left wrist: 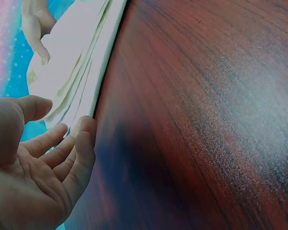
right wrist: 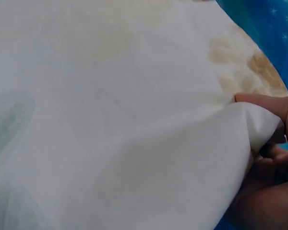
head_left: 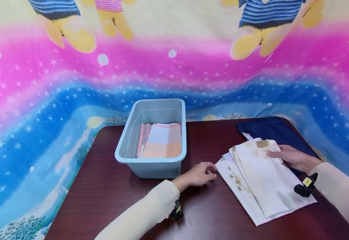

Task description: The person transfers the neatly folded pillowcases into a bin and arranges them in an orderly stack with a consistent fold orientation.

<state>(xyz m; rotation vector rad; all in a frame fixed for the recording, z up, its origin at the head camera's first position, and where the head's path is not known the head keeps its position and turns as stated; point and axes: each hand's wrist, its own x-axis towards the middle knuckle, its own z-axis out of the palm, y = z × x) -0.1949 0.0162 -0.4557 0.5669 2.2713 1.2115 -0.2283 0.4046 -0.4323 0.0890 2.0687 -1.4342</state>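
A folded white cloth point(head_left: 263, 180) with brown and grey-green printed patches lies at the right of the table, its layers fanned at the left edge. My right hand point(head_left: 296, 158) pinches its far right part, thumb on top and fingers beneath; the right wrist view shows the fabric point(right wrist: 134, 124) bunched at that hand point(right wrist: 269, 191). By the near-left corner is my left hand point(head_left: 200, 174), fingers loosely bent and holding nothing. In the left wrist view its fingertips point(left wrist: 89, 125) are close to the cloth's edge; whether they touch cannot be told.
A grey-blue plastic bin point(head_left: 153, 166) stands left of centre, with folded striped cloth point(head_left: 162, 141) in pink, white and orange inside. Dark navy fabric point(head_left: 275, 131) lies behind the white cloth. The dark wooden table point(head_left: 102, 200) meets a printed curtain point(head_left: 168, 73) at the back.
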